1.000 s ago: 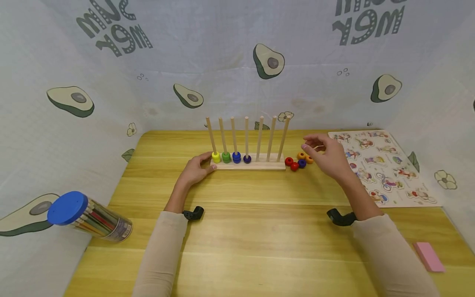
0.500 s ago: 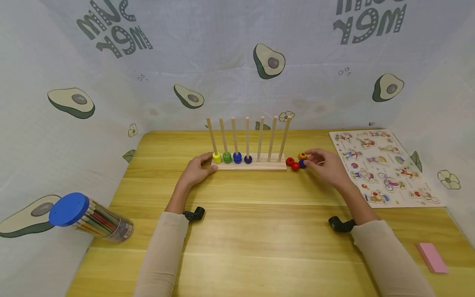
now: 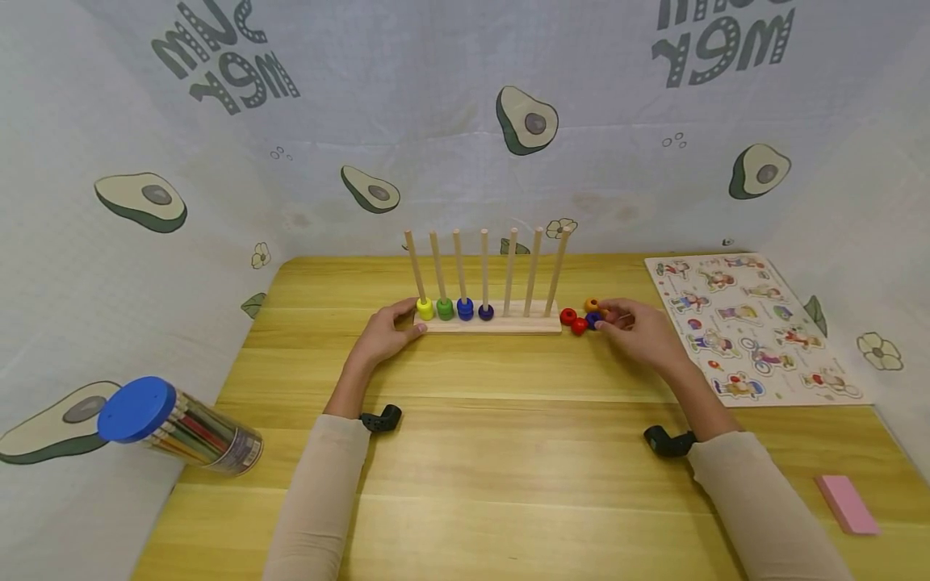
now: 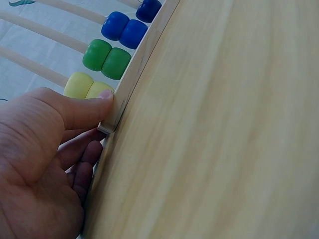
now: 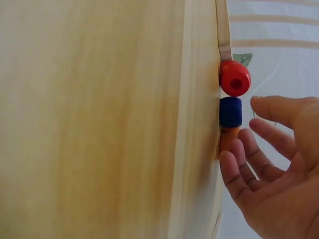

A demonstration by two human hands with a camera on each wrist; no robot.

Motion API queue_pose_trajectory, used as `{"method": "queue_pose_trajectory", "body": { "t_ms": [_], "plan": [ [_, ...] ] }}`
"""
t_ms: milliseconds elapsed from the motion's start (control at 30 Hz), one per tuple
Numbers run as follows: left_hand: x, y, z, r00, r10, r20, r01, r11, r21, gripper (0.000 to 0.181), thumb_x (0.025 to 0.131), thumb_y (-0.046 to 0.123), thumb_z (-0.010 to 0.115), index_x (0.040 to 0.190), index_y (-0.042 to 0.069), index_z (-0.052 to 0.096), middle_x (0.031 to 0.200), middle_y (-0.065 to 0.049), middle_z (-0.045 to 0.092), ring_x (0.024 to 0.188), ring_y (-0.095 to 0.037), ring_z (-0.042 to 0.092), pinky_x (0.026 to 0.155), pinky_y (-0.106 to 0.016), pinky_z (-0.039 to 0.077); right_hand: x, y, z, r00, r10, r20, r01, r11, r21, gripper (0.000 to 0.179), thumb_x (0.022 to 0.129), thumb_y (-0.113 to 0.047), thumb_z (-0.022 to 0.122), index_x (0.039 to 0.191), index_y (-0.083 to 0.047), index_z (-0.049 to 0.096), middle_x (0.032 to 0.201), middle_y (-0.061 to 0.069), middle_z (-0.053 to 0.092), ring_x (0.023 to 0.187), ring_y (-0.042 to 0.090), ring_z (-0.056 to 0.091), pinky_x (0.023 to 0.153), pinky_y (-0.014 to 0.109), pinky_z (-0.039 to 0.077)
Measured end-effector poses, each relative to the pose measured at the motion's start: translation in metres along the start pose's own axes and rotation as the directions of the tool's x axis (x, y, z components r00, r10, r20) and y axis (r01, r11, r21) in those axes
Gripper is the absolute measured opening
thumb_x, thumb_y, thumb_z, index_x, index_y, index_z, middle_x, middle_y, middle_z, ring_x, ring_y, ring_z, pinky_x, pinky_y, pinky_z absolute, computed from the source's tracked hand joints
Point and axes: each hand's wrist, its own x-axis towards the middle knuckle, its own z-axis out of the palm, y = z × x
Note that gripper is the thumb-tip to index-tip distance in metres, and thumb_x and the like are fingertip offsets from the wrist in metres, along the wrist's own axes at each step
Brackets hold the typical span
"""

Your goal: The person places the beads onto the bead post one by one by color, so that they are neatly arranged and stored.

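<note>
A wooden peg rack (image 3: pixel 508 324) with a row of upright rods stands near the back of the table. Beads fill the foot of its left rods: yellow (image 4: pixel 79 85), green (image 4: pixel 116 63), blue (image 4: pixel 115 26) and a darker blue one (image 3: pixel 486 312). At the rack's left end my left hand (image 3: pixel 383 332) grips the base, thumb (image 4: pixel 87 110) on its front side. Past the right end lie loose beads: red (image 5: pixel 235 78), dark blue (image 5: pixel 231 112) and orange (image 3: pixel 592 304). My right hand (image 3: pixel 643 332) reaches around the dark blue and orange ones, thumb and fingers spread apart. Its fingers partly hide the orange beads.
A picture puzzle board (image 3: pixel 751 331) lies at the right rear. A tub of pencils with a blue lid (image 3: pixel 136 409) is at the left, and a pink block (image 3: pixel 847 504) lies near the right edge. Patterned cloth (image 3: pixel 450 113) hangs behind the table.
My right hand has come down from above the loose beads to beside them, fingers at the dark blue and orange ones. My left hand keeps its place on the rack.
</note>
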Motion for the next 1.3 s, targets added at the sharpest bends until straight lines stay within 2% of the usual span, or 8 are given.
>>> {"method": "queue_pose_trajectory", "body": {
  "t_ms": [133, 300, 533, 733, 933, 1033, 1100, 1300],
  "plan": [
    [0.0, 0.0, 0.0, 1.0, 0.0, -0.005, 0.0, 1.0, 0.0, 0.061, 0.1, 0.029, 0.07, 0.156, 0.019, 0.048, 0.161, -0.01, 0.046, 0.151, -0.034, 0.039, 0.125, -0.054, 0.029, 0.002, 0.003, 0.002, 0.999, 0.008, 0.034, -0.008, 1.0, -0.011, 0.046, 0.103, -0.028, 0.065, 0.143, -0.004, 0.06, 0.115, 0.019, 0.067, 0.107, 0.036, 0.065, 0.093, 0.053, 0.054],
    [0.0, 0.0, 0.001, 1.0, -0.005, -0.011, 0.005, 1.0, -0.002, 0.062, 0.1, 0.03, 0.07, 0.156, 0.02, 0.048, 0.161, -0.008, 0.046, 0.151, -0.033, 0.039, 0.125, -0.053, 0.029, 0.004, 0.005, 0.004, 0.999, 0.008, 0.042, -0.007, 0.999, -0.032, 0.046, 0.102, -0.025, 0.067, 0.142, -0.004, 0.061, 0.11, 0.018, 0.069, 0.1, 0.032, 0.065, 0.086, 0.044, 0.054],
    [0.0, -0.002, 0.002, 1.0, -0.007, -0.008, 0.007, 1.0, -0.011, 0.062, 0.101, 0.03, 0.069, 0.157, 0.02, 0.047, 0.161, -0.009, 0.045, 0.152, -0.033, 0.037, 0.126, -0.053, 0.029, 0.006, 0.009, 0.005, 0.999, 0.002, 0.033, 0.0, 0.999, -0.046, 0.037, 0.1, -0.021, 0.069, 0.131, -0.002, 0.066, 0.105, 0.016, 0.069, 0.095, 0.03, 0.064, 0.081, 0.035, 0.052],
    [0.0, -0.001, 0.001, 1.0, 0.002, -0.003, -0.003, 1.0, -0.015, 0.063, 0.1, 0.03, 0.07, 0.157, 0.019, 0.046, 0.162, -0.009, 0.045, 0.153, -0.033, 0.036, 0.126, -0.053, 0.028, 0.002, 0.005, 0.004, 1.0, 0.012, 0.018, -0.012, 0.999, -0.04, 0.034, 0.1, -0.023, 0.069, 0.127, -0.003, 0.066, 0.106, 0.017, 0.068, 0.097, 0.031, 0.064, 0.083, 0.038, 0.052],
    [0.0, 0.001, -0.001, 1.0, 0.001, -0.002, -0.001, 1.0, -0.007, 0.063, 0.1, 0.03, 0.07, 0.157, 0.018, 0.046, 0.161, -0.01, 0.046, 0.152, -0.032, 0.038, 0.126, -0.052, 0.029, -0.005, -0.003, -0.002, 0.999, 0.033, 0.011, -0.033, 0.999, -0.004, 0.038, 0.1, -0.026, 0.069, 0.129, -0.001, 0.064, 0.117, 0.023, 0.069, 0.107, 0.039, 0.066, 0.094, 0.053, 0.054],
    [-0.001, 0.001, -0.001, 1.0, 0.003, 0.0, -0.003, 1.0, -0.008, 0.063, 0.1, 0.029, 0.07, 0.157, 0.018, 0.046, 0.161, -0.01, 0.046, 0.152, -0.032, 0.038, 0.126, -0.052, 0.029, -0.008, -0.007, -0.006, 1.0, 0.025, -0.004, -0.024, 0.999, 0.022, 0.039, 0.1, -0.027, 0.068, 0.129, 0.0, 0.063, 0.121, 0.025, 0.068, 0.109, 0.041, 0.067, 0.096, 0.055, 0.054],
    [-0.001, 0.001, 0.0, 1.0, 0.005, 0.0, -0.005, 1.0, -0.011, 0.063, 0.1, 0.029, 0.07, 0.157, 0.018, 0.046, 0.161, -0.01, 0.045, 0.152, -0.032, 0.038, 0.126, -0.052, 0.029, -0.009, -0.009, -0.01, 1.0, 0.007, -0.028, -0.006, 1.0, 0.024, 0.04, 0.101, -0.028, 0.067, 0.129, 0.0, 0.063, 0.121, 0.026, 0.069, 0.108, 0.041, 0.068, 0.092, 0.052, 0.055],
    [0.0, 0.001, -0.001, 1.0, 0.006, 0.002, -0.006, 1.0, -0.012, 0.062, 0.1, 0.03, 0.07, 0.157, 0.018, 0.047, 0.161, -0.009, 0.045, 0.152, -0.032, 0.037, 0.126, -0.052, 0.029, -0.01, -0.023, -0.025, 0.993, -0.05, -0.104, 0.051, 0.999, 0.008, 0.041, 0.102, -0.029, 0.067, 0.132, -0.003, 0.063, 0.119, 0.025, 0.07, 0.102, 0.039, 0.069, 0.08, 0.029, 0.053]
  ]
}}
